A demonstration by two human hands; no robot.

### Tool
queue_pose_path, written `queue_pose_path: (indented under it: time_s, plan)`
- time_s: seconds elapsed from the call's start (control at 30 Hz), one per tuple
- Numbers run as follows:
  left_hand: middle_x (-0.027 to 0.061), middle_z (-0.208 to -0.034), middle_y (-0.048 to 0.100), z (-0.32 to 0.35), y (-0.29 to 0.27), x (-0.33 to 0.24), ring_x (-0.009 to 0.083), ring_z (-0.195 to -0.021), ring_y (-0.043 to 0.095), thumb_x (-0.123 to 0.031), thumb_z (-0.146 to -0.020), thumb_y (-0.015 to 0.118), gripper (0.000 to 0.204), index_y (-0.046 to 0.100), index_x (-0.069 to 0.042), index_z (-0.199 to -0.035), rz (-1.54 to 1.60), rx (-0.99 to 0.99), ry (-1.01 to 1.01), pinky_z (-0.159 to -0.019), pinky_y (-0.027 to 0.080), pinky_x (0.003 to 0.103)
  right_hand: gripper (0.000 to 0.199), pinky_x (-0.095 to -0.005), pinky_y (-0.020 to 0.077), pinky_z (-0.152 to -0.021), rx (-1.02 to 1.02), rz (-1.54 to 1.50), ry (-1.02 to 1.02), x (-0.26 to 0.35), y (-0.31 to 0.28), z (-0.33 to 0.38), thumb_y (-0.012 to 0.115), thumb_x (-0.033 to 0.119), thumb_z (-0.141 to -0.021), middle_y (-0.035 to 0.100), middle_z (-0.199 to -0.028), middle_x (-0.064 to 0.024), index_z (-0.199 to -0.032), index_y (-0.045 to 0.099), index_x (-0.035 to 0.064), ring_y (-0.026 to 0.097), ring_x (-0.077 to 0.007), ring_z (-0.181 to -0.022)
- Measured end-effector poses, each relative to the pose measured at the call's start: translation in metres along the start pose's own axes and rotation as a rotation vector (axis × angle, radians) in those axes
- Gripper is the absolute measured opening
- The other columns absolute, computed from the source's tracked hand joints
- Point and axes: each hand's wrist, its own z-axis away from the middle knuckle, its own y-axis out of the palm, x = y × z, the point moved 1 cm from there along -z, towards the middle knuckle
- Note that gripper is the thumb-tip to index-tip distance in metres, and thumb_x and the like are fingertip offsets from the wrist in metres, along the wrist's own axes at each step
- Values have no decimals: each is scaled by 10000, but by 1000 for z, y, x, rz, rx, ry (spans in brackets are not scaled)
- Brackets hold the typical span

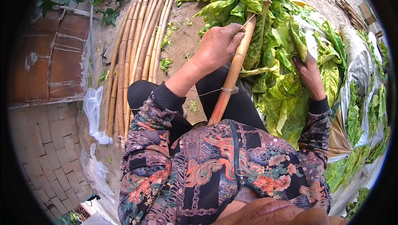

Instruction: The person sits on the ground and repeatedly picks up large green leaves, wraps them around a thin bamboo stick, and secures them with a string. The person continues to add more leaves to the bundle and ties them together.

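A bamboo pole (234,69) slants up from my lap, its lower end against my jacket and its upper part among broad yellow-green tobacco leaves (226,1). My left hand (219,46) is closed in a pinch on a thin pale string (249,19) beside the pole. Lower down, another string is wound and knotted round the pole (229,90), with one strand running off to the left. My right hand (310,75) grips a tobacco leaf (299,42) within the heap on the right; some of its fingers are hidden by leaves.
Several bamboo poles (143,30) lie side by side on the ground to my left. Crumpled clear plastic (93,111) lies by them, near a rusty brown panel (37,55) and brick paving (49,142). At right, pale sheeting (355,59) partly covers more leaves.
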Motion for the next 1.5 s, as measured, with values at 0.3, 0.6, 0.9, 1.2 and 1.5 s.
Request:
queue_pose_path:
  time_s: [0.3,0.6,0.9,1.2,1.5]
  plan:
    - [134,-766,656,-10,-31,32,310,-721,640,-203,-826,612,158,687,-75,-879,-50,209,61,-633,501,385,267,-446,461,-721,508,228,-57,-38,78,-70,568,28,-727,593,-869,-269,-977,538,-60,579,-419,-848]
    - [105,-882,692,-38,37,109,236,-837,656,-193,-839,564,234,679,-38,-973,-139,817,-64,-751,492,370,306,-345,450,-805,334,-117,310,-29,121,-82,585,36,-792,630,-1008,-157,-1069,534,-83,566,-218,-906]
    - [123,-842,692,-149,-10,73,215,-750,656,-207,-792,669,259,688,-30,-979,-236,585,57,-704,510,334,298,-358,434,-881,587,-102,150,-2,90,-88,558,31,-771,614,-1035,-199,-1052,548,-67,567,-266,-988]
    - [55,-780,669,-41,-45,-36,68,-734,553,-119,-876,619,205,670,48,-982,390,434,-98,-627,439,236,300,-298,493,-730,-157,-778,263,-66,150,-100,595,224,-882,601,-918,-64,-1087,538,12,599,-172,-805]
    - [161,-818,676,6,80,-29,174,-780,648,-119,-882,566,210,652,48,-976,307,480,44,-714,495,297,425,-312,452,-803,-49,-593,167,-21,173,-98,644,193,-844,616,-955,-102,-1192,501,-5,554,-172,-866]
